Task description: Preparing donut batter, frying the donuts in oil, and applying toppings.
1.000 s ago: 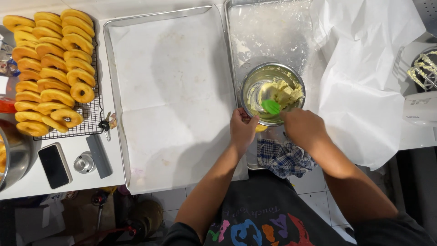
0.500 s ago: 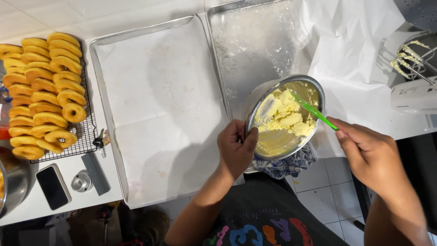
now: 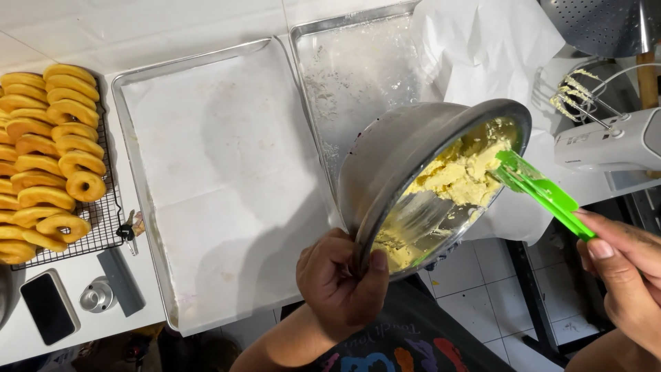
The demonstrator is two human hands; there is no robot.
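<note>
My left hand [image 3: 341, 282] grips the lower rim of a metal mixing bowl [image 3: 399, 158], lifted and tilted to the right. Pale yellow dough [image 3: 461, 179] clings inside the bowl near its upper rim. My right hand [image 3: 620, 265] holds a green spatula [image 3: 540, 193] by its handle, and the blade touches the dough at the bowl's right edge. Below and left of the bowl lies a baking tray lined with white paper [image 3: 206, 179].
A second metal tray [image 3: 358, 76] with crumbs sits behind the bowl, beside crumpled white paper [image 3: 482, 48]. Ring-shaped golden pastries [image 3: 48, 145] fill a wire rack at left. A phone [image 3: 47, 306], a round cutter [image 3: 96, 296] and a hand mixer [image 3: 613, 134] are also here.
The bowl has been lifted off the counter and tilted steeply to the right. My right hand moved out to the right with the spatula, now scraping at the bowl's rim.
</note>
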